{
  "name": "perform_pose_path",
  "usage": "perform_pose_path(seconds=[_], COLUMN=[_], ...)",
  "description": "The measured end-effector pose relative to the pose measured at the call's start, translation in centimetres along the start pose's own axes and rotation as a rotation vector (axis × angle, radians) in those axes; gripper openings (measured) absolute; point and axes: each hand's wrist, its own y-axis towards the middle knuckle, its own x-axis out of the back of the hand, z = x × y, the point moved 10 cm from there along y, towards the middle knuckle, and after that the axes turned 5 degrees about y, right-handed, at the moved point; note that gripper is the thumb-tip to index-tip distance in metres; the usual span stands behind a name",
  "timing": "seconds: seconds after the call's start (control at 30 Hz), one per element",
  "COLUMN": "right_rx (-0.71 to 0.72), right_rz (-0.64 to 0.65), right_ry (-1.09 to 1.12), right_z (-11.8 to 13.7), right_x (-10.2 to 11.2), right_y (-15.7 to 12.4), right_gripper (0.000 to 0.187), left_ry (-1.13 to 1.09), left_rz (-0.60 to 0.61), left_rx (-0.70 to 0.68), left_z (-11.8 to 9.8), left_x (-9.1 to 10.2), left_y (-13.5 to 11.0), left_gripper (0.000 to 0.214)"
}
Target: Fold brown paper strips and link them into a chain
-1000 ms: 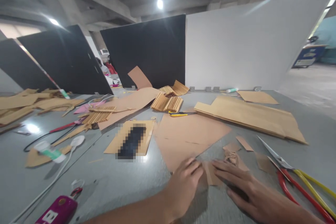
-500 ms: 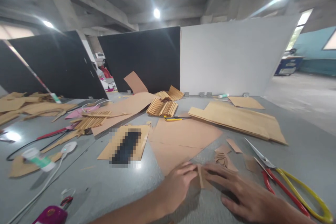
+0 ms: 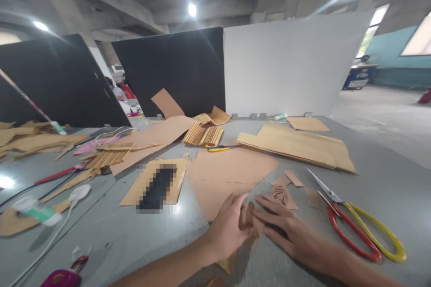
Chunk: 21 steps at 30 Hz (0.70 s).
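Observation:
My left hand (image 3: 229,225) is closed round the edge of a small piece of folded brown paper (image 3: 257,226), low in the middle of the head view. My right hand (image 3: 286,226) lies against the other side of that piece, fingers stretched out and a little apart. The fingers hide part of the paper. Just beyond both hands a large brown paper sheet (image 3: 232,170) lies flat. Small paper scraps (image 3: 283,193) are by my right fingertips. To the right rest large scissors (image 3: 350,215) with one red and one yellow handle.
A yellow cutter knife (image 3: 217,148) lies before bundles of folded paper strips (image 3: 203,135). Stacked brown paper (image 3: 296,148) is at the back right. A phone-like dark, blurred object (image 3: 157,187) lies left on a sheet. A white cable (image 3: 63,228) and magenta item (image 3: 62,278) are further left.
The small paper now stands up between my hands, my left fingers curled round it where they lay flatter before. The whole view has shifted slightly, so things sit further left.

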Motion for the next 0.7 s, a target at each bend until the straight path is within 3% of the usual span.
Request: perform_pose_path(seconds=[0.13, 0.27, 0.33, 0.4, 0.6, 0.7], right_rx=[-0.038, -0.060, -0.072, -0.129, -0.255, -0.219], right_rz=[-0.006, -0.158, -0.214, -0.257, -0.356, -0.406], right_ry=[0.017, 0.109, 0.209, 0.329, 0.615, 0.607], right_z=[-0.1, 0.3, 1.1, 1.6, 2.4, 3.3], right_x=[-0.7, 0.3, 1.1, 1.9, 4.0, 5.2], right_y=[0.3, 0.3, 0.6, 1.1, 2.5, 2.9], right_gripper=[0.051, 0.040, 0.027, 0.019, 0.026, 0.024], left_ry=[-0.019, -0.045, -0.080, -0.125, -0.508, -0.493], left_rz=[-0.002, -0.121, -0.155, -0.114, 0.050, 0.013], left_rx=[0.049, 0.074, 0.058, 0.051, 0.053, 0.027], left_z=[0.4, 0.1, -0.5, -1.2, -3.1, -3.8], left_x=[-0.2, 1.1, 1.8, 2.0, 2.7, 4.3], left_y=[0.2, 0.2, 0.3, 0.4, 0.8, 1.1], left_gripper=[0.049, 0.010, 0.009, 0.016, 0.033, 0.035])
